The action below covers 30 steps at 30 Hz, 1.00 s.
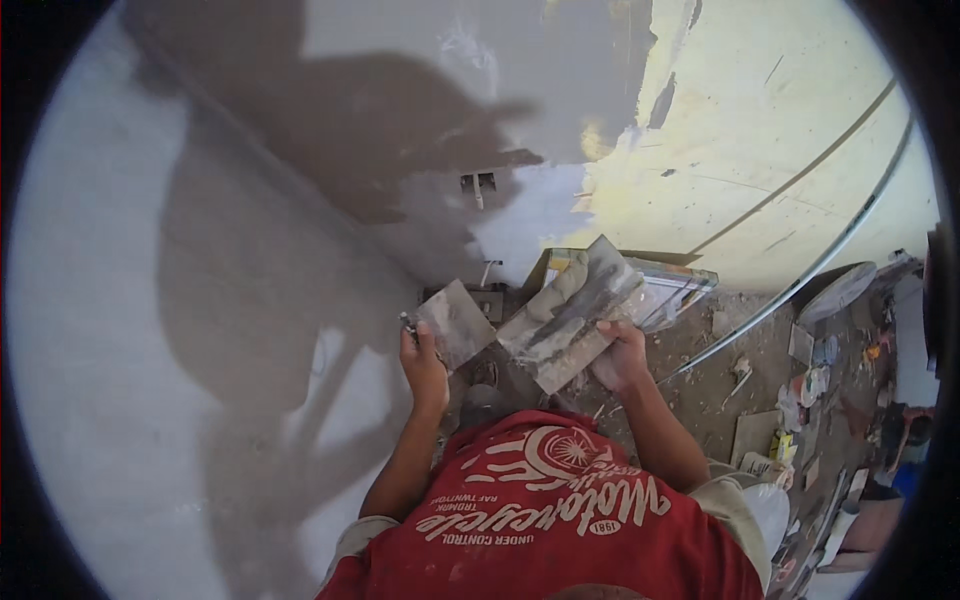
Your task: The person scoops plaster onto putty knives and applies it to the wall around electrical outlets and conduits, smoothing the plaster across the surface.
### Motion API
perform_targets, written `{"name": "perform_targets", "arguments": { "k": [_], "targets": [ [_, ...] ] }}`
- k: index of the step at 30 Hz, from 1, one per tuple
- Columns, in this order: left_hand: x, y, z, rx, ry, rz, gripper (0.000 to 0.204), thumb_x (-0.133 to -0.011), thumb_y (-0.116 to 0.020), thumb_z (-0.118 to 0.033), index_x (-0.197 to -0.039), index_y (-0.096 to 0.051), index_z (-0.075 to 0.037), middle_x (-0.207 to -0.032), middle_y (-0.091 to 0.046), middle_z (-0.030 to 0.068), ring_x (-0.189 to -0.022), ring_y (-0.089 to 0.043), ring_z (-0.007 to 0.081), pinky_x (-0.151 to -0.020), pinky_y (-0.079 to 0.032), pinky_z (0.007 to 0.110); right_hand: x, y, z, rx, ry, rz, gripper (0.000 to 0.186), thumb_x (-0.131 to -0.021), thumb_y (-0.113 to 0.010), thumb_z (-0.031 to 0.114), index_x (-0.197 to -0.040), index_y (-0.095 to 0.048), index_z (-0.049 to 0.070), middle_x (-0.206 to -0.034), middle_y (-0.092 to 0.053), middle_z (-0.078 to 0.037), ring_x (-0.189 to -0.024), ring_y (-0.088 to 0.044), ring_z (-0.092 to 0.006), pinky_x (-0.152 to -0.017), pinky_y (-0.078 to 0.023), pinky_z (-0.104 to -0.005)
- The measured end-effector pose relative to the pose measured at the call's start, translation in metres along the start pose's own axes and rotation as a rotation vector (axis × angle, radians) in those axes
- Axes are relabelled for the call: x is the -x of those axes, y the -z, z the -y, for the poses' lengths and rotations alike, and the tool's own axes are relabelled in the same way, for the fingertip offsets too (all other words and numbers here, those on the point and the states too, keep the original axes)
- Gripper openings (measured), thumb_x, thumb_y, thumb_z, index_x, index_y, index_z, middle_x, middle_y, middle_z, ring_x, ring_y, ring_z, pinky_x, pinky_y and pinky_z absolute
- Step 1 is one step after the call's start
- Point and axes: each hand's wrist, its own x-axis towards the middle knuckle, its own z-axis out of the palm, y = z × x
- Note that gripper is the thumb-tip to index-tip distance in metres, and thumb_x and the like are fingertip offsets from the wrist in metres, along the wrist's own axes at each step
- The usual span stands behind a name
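Observation:
My left hand (425, 365) grips a putty knife with a wide, smeared metal blade (455, 322), pointed up and to the right. My right hand (620, 355) holds a larger flat metal trowel (560, 350) at its lower right edge, fingers mostly hidden beneath. A lump of pale plaster (555, 290) lies on the trowel. The two blades are close together in front of my red shirt, with the knife left of the trowel.
A patchy wall (720, 130) rises ahead, with an electrical opening (478, 188); a shadowed white wall (110, 330) fills the left. Flat boxes (680, 285) lean behind the trowel. A long pipe (820, 270) slants across the right, above a debris-strewn floor (725, 390).

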Motion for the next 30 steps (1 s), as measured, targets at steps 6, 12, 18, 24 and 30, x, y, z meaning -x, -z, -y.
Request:
{"name": "perform_targets", "arguments": {
  "k": [6, 12, 18, 24, 30],
  "targets": [
    [-0.046, 0.017, 0.017, 0.532, 0.297, 0.071, 0.032, -0.094, -0.052, -0.022, -0.121, -0.047, -0.004, -0.114, -0.055, 0.0074, -0.103, -0.055, 0.0218, -0.089, -0.045, 0.036, -0.037, -0.017, -0.02, 0.037, -0.02, -0.145, 0.047, -0.077, -0.054, 0.01, -0.121, -0.044, -0.004, -0.113, -0.057, -0.016, -0.105, -0.056, -0.0323, -0.094, -0.044, -0.047],
    [-0.092, 0.013, 0.012, 0.597, 0.62, 0.173, 0.033, -0.095, -0.05, -0.02, -0.124, -0.045, -0.007, -0.122, -0.053, 0.0087, -0.111, -0.053, 0.0272, -0.096, -0.042, 0.043, -0.069, -0.025, -0.052, 0.264, 0.402, -0.362, 0.021, -0.078, -0.057, 0.004, -0.099, -0.056, 0.0, -0.092, -0.059, -0.008, -0.085, -0.06, -0.0255, -0.08, -0.05, -0.0407],
    [-0.109, -0.033, -0.005, 0.605, 0.701, 0.398, 0.035, -0.098, -0.043, -0.026, -0.131, -0.037, -0.016, -0.125, -0.05, 0.0081, -0.11, -0.053, 0.0251, -0.093, -0.045, 0.046, -0.09, -0.057, -0.063, 1.319, 0.622, 0.048, 0.048, -0.074, -0.066, 0.005, -0.121, -0.056, 0.004, -0.117, -0.059, -0.017, -0.109, -0.055, -0.0331, -0.093, -0.042, -0.0382],
    [-0.109, -0.049, -0.031, 0.632, 0.708, 0.511, 0.035, -0.097, -0.046, -0.023, -0.13, -0.036, -0.016, -0.125, -0.05, 0.0077, -0.114, -0.052, 0.0271, -0.094, -0.045, 0.048, -0.091, -0.057, -0.058, 1.834, 0.737, 0.141, 0.055, -0.073, -0.067, 0.011, -0.126, -0.054, 0.006, -0.124, -0.053, -0.019, -0.118, -0.048, -0.0381, -0.102, -0.035, -0.0437],
    [-0.116, -0.045, -0.017, 0.834, 0.72, 0.609, 0.045, -0.094, -0.053, -0.028, -0.133, -0.036, -0.012, -0.126, -0.05, 0.0054, -0.116, -0.05, 0.0247, -0.099, -0.041, 0.044, -0.082, 0.006, -0.034, 1.864, 0.757, -0.109, 0.043, -0.076, -0.062, 0.007, -0.118, -0.057, 0.003, -0.119, -0.057, -0.019, -0.109, -0.055, -0.0375, -0.096, -0.041, -0.0433]
  ]
}}
